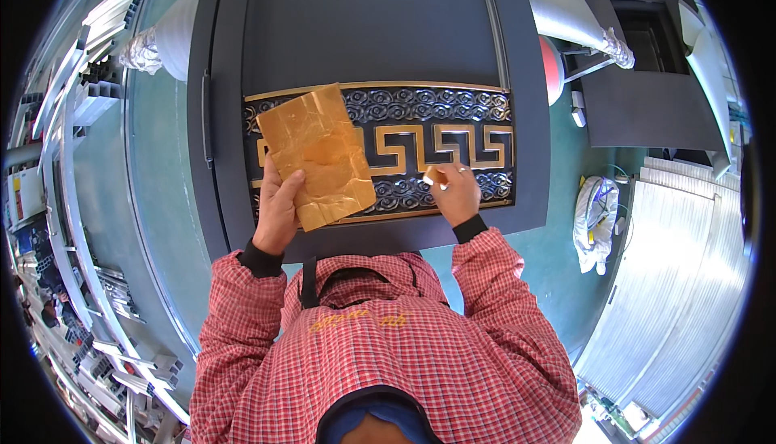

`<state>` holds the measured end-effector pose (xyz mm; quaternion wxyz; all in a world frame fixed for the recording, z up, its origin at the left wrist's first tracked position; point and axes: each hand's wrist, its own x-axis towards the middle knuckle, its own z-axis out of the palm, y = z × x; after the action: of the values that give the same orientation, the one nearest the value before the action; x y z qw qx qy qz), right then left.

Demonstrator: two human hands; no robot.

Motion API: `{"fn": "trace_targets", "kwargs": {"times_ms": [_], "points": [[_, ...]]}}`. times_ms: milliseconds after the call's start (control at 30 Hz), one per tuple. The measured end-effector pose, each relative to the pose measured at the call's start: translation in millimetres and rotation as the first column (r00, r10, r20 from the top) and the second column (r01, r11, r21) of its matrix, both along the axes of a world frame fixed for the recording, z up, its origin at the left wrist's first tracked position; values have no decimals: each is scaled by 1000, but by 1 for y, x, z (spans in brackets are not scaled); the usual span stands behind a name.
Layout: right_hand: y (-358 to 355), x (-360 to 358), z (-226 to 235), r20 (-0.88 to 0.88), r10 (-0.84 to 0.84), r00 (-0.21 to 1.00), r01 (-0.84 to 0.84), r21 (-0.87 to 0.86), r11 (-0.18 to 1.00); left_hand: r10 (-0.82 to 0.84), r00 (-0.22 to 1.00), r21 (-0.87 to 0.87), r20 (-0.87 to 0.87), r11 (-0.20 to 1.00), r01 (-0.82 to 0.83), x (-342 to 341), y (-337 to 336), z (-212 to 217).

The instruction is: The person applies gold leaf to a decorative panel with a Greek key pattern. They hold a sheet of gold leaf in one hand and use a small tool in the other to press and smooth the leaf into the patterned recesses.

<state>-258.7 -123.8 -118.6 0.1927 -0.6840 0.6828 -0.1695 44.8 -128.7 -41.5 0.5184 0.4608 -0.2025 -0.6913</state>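
My left hand (277,211) grips a creased gold-coloured foil sheet (323,120) by its lower left edge, thumb on top. The sheet is tilted and covers the left part of a decorated band on a dark grey door panel (364,23). My right hand (459,197) pinches a small pale, gold-edged piece (434,177), whose kind I cannot make out. It is over the band, just below the raised gold key-pattern trim (398,131). Black scroll relief (428,104) runs above and below that trim.
A dark handle (207,116) sits along the panel's left side. Plastic-wrapped rolls (174,40) flank the panel. At left are racks of metal profiles (97,100). To the right lie a white bag (596,217) and a stack of long silvery profiles (671,258).
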Motion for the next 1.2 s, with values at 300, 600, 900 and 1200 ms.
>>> {"fn": "trace_targets", "kwargs": {"times_ms": [300, 600, 900, 1200], "points": [[-23, 49, 107, 314, 129, 941, -11, -353, 935, -122, 992, -33, -21, 992, 121, -32, 3, -10], [-18, 34, 110, 67, 173, 983, -148, -283, 948, -118, 993, -9, 3, 993, 118, -37, 6, -12], [-6, 6, 7, 52, 62, 997, -51, -181, 982, -71, 996, 28, 49, 997, 70, -12, -8, -6], [-2, -55, -5, -92, -133, 987, 109, -225, 968, -76, 995, 16, 60, 997, 75, -15, -7, -7]]}}
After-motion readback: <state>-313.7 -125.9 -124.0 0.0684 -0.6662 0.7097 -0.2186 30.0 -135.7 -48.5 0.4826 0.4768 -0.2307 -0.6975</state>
